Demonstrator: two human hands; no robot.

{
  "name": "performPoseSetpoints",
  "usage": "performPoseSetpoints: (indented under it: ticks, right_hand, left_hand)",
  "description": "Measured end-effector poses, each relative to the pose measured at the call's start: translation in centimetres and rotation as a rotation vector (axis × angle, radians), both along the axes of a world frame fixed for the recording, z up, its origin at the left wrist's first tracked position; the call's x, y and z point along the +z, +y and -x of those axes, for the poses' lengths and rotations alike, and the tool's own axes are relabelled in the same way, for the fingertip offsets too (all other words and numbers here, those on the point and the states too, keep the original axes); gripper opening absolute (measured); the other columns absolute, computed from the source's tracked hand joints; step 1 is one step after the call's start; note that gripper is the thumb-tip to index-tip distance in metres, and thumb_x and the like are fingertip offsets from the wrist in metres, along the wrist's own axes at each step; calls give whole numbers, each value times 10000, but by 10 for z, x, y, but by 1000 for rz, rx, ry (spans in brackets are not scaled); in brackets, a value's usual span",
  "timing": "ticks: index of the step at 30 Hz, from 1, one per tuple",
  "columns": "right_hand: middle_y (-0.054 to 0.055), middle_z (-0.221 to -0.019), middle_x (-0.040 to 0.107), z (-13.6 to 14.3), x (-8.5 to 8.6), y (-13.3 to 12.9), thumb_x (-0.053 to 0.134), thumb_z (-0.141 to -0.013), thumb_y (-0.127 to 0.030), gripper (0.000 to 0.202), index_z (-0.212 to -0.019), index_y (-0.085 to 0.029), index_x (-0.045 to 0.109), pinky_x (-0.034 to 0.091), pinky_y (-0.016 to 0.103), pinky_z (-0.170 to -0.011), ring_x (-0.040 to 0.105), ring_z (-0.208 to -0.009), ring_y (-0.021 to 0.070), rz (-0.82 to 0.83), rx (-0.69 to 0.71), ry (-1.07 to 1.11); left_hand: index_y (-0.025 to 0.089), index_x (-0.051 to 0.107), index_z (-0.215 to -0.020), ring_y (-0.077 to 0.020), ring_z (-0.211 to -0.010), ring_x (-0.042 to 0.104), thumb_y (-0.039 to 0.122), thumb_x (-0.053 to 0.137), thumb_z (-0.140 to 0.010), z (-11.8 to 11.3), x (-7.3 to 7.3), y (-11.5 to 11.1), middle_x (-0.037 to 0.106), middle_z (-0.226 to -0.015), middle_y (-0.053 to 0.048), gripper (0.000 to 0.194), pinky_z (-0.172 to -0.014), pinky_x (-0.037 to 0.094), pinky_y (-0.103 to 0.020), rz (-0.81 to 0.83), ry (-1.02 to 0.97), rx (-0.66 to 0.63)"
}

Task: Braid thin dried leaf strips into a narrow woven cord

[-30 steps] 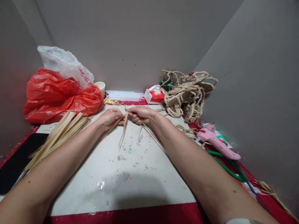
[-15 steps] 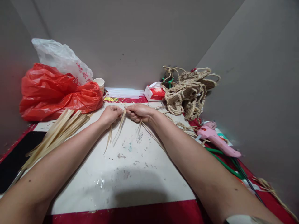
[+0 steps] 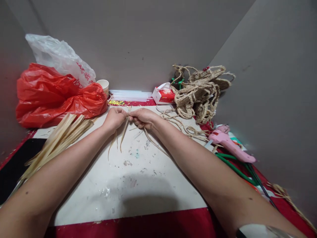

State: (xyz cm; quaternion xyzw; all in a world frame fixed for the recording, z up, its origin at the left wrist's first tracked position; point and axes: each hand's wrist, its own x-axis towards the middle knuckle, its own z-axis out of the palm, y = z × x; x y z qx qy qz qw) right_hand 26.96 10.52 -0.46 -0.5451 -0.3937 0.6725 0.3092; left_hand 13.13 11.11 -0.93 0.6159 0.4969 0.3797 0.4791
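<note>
Near the back of the white board (image 3: 138,185), my left hand (image 3: 116,118) pinches thin dry straw strips (image 3: 124,134), whose loose ends hang below the fingers. Fingertips almost touching it, my right hand (image 3: 143,118) is closed on the same strips. Another thin strand (image 3: 155,143) runs from under my right palm along the forearm. The exact crossing of the strips between the fingertips is too small to make out. Beside my left forearm lies a bundle of wide straw leaves (image 3: 59,138).
Red bag (image 3: 59,99), white bag (image 3: 59,54) and paper cup (image 3: 104,86) stand back left. Clear sticks (image 3: 131,95) and a tissue pack (image 3: 163,94) line the back. Braided cord (image 3: 198,94), a pink glue gun (image 3: 229,143) and green cord (image 3: 235,170) lie right; a black tray (image 3: 15,165) left.
Both hands have shifted slightly left in the picture and drawn their fingertips closer together. The hanging strip ends have swung a little. The whole view has moved slightly.
</note>
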Motion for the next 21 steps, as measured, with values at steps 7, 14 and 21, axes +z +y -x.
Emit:
performPoseSetpoints:
  ticks: [7,14,21]
  right_hand:
    - [-99,-366,259,6,2,-5,392,-952,-191,343,-616,-183,325,119,131,-276,142,-285,20,97,-64,183]
    - [-89,-355,253,6,1,-7,400,-884,-125,321,-600,-201,274,136,131,-266,149,-292,28,147,-67,220]
    - [-95,-364,261,6,-3,-4,406,-861,-90,287,-621,-202,296,166,129,-272,163,-292,28,113,-119,188]
  left_hand:
    - [169,508,-613,-110,-515,413,107,555,-684,-7,0,-7,489,-511,24,105,-517,268,-231,-198,240,36]
    - [178,539,-698,-141,-577,436,84,551,-690,-7,-2,-15,531,-582,2,95,-580,288,-246,-282,356,13]
    - [153,614,-784,-152,-551,486,174,624,-665,-8,3,-23,584,-605,-28,121,-540,301,-255,-264,397,-91]
